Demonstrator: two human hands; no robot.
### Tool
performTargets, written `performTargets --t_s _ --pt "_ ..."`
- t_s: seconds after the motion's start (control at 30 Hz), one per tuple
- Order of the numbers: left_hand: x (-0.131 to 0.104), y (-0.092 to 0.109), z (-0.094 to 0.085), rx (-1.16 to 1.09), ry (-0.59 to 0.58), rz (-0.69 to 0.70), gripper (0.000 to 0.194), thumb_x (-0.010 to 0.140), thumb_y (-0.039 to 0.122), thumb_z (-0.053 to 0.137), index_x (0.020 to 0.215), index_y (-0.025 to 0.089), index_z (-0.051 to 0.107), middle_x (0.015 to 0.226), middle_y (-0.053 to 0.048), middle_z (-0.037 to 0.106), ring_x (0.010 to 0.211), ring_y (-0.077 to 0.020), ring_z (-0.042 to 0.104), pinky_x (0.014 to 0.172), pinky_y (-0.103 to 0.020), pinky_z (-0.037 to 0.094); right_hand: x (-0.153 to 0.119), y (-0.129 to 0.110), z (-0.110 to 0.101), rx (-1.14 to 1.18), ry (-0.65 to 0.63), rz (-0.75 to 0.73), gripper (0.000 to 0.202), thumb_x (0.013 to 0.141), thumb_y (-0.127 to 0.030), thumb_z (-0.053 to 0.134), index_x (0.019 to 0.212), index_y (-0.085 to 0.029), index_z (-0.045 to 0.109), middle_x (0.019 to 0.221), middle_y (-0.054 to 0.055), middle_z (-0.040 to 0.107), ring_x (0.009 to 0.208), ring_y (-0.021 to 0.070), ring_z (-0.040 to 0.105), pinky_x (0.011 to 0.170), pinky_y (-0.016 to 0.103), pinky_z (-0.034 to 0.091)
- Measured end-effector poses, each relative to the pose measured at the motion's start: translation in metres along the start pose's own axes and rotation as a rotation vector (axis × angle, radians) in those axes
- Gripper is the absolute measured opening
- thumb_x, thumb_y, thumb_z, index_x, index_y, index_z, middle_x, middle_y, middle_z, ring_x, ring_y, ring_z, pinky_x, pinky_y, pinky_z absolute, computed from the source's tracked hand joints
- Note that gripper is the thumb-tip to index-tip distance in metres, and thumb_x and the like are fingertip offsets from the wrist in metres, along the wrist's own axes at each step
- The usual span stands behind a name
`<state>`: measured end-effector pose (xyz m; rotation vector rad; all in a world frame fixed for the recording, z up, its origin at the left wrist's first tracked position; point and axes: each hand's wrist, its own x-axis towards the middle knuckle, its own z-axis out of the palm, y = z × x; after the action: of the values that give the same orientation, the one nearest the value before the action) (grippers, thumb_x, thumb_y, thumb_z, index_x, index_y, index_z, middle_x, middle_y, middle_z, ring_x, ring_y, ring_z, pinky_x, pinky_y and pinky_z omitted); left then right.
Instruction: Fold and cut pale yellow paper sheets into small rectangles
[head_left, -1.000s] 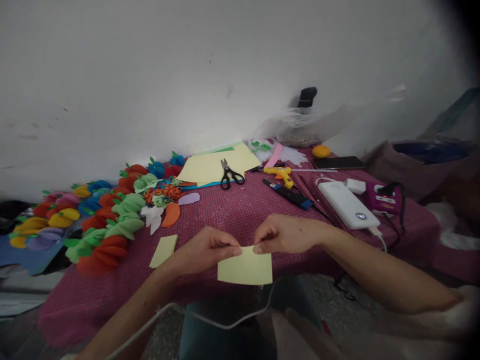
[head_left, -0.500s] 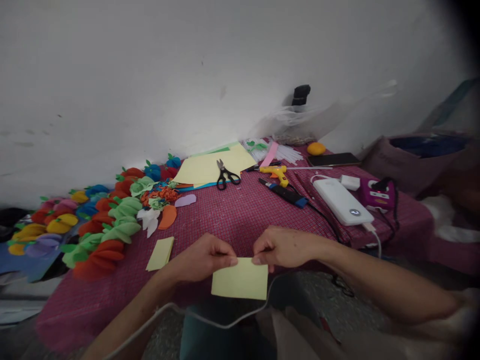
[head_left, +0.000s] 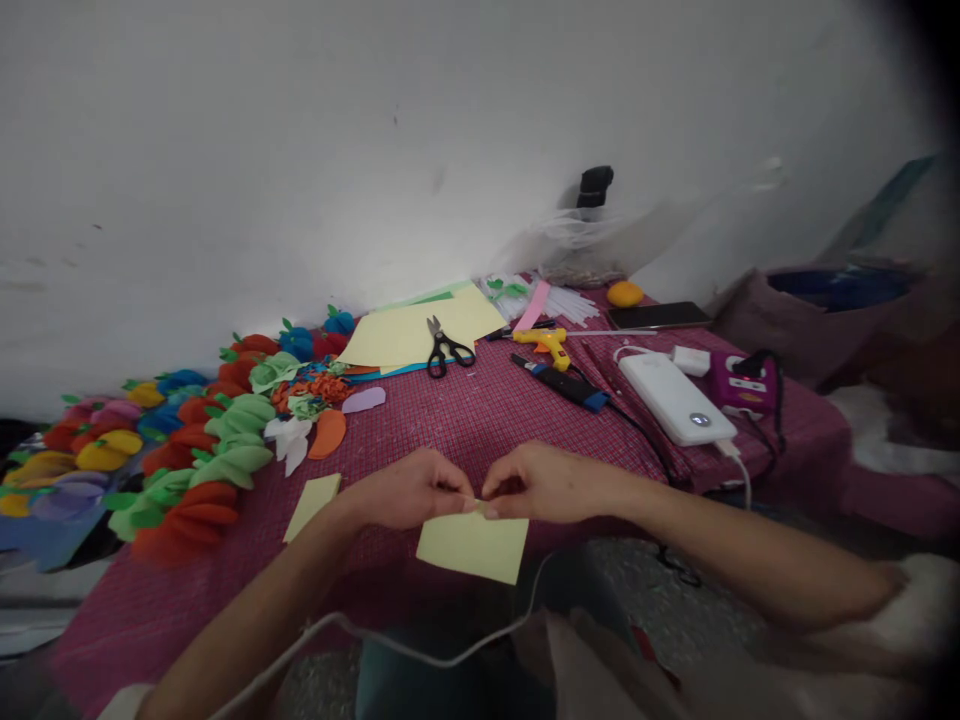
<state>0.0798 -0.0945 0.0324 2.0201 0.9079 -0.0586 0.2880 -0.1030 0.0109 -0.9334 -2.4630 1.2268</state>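
A rectangle of pale yellow paper is pinched along its far edge between both hands, over the near edge of the table. My left hand closes thumb and fingers on that edge. Close beside it, my right hand pinches the same edge, and the fingertips nearly meet. A second group of yellow paper pieces lies on the cloth to the left of my left wrist. Whether the held paper is one sheet or several layers I cannot tell.
Black-handled scissors rest on large yellow sheets. Colourful paper pumpkins crowd the left side. A yellow glue gun, a black-and-blue tool, a white power bank and a purple power adapter occupy the right, with cords.
Both hands have drawn closer together along the paper's far edge. The paper now tilts, its right side lower. The view has shifted slightly.
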Motion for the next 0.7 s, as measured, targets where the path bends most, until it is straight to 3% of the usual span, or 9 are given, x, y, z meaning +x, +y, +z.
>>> performTargets --t_s 0.2,0.43,0.53,0.63,0.7 --pt "0.009 -0.006 -0.009 0.053 0.006 0.002 0.033 0.079 0.037 0.044 0.072 0.012 0.064 0.054 0.004 0.040 0.050 -0.0058 0.031 0.044 -0.016 0.022 0.017 0.008 0.009 -0.068 0.046 0.073 0.021 0.074 -0.030 0.050 0.076 -0.015 0.065 0.058 -0.002 0.055 0.050 0.0070 0.044 0.045 0.018 0.026" --pt "0.015 -0.024 -0.017 0.037 0.024 0.010 0.032 0.078 0.036 0.047 0.063 0.011 0.061 0.051 0.004 0.041 0.050 -0.0055 0.034 0.045 -0.015 0.024 0.013 0.014 0.004 -0.068 0.037 0.099 0.024 0.076 -0.031 0.047 0.070 -0.013 0.061 0.055 -0.001 0.053 0.048 0.0067 0.043 0.044 0.017 0.026" --pt "0.016 -0.027 -0.025 0.021 0.031 -0.011 0.032 0.078 0.036 0.047 0.064 0.012 0.063 0.054 0.003 0.050 0.051 -0.0065 0.042 0.048 -0.016 0.030 0.008 0.023 0.004 -0.002 0.006 0.120 0.022 0.076 -0.030 0.047 0.070 -0.012 0.059 0.055 -0.001 0.055 0.048 0.0070 0.046 0.043 0.017 0.029" --pt "0.015 -0.030 -0.037 0.050 0.135 -0.066 0.032 0.078 0.035 0.047 0.063 0.013 0.064 0.059 0.001 0.059 0.056 -0.0090 0.051 0.054 -0.017 0.036 0.004 0.035 0.007 0.116 -0.010 0.167 0.024 0.078 -0.031 0.045 0.070 -0.012 0.056 0.054 0.000 0.056 0.047 0.0079 0.049 0.043 0.017 0.032" --pt "0.014 -0.032 -0.043 0.082 0.334 -0.113 0.033 0.079 0.035 0.045 0.061 0.014 0.062 0.060 0.000 0.061 0.058 -0.0106 0.054 0.057 -0.019 0.039 0.006 0.042 0.008 0.201 0.066 0.214 0.025 0.080 -0.033 0.043 0.071 -0.013 0.054 0.053 -0.001 0.054 0.045 0.0078 0.049 0.042 0.017 0.034"
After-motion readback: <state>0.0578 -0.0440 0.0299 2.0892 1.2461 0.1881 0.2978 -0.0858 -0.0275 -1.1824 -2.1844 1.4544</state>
